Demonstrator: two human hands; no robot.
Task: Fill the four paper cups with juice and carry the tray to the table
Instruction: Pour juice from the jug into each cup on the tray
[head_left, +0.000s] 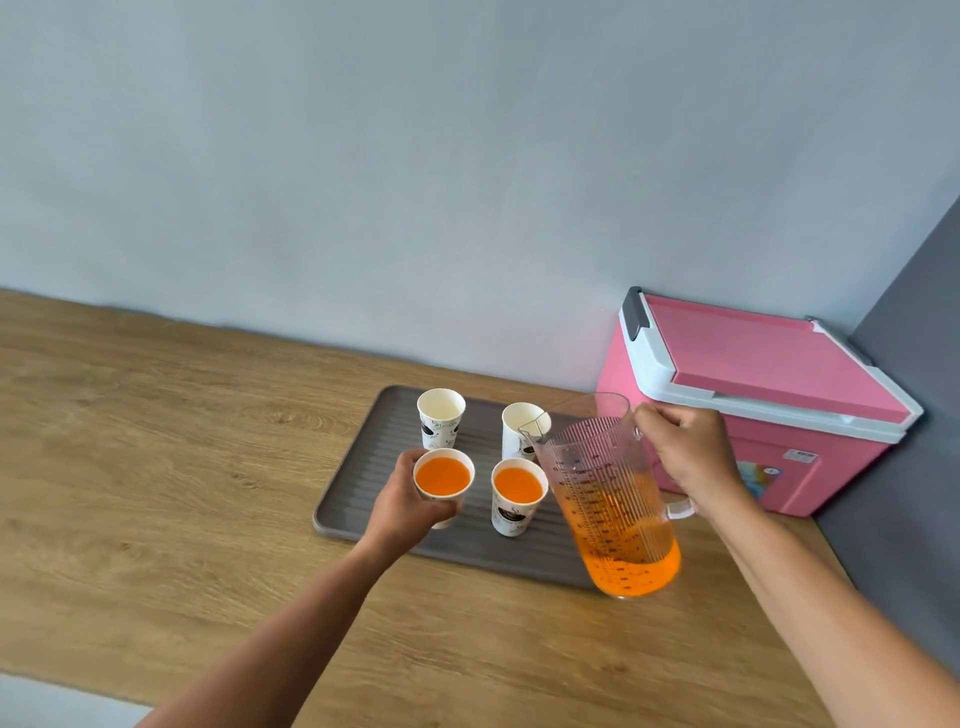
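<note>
A wooden counter (156, 467) is meeting a pale wall (415, 156), a pink cooler (769, 405) sitting in the corner. The left hand (405, 504) is gripping a full cup (443, 486) on the tray (358, 467); the right hand (691, 452) is clasping the jug (613, 499).

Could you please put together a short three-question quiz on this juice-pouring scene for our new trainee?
1. How many paper cups on the tray hold juice?
2. True or false: the right hand holds the pitcher.
3. Which cup does the left hand grip: A) near-left filled cup, B) far-left empty cup, C) far-right empty cup?

Key: 1. Two. 2. True. 3. A.
</note>
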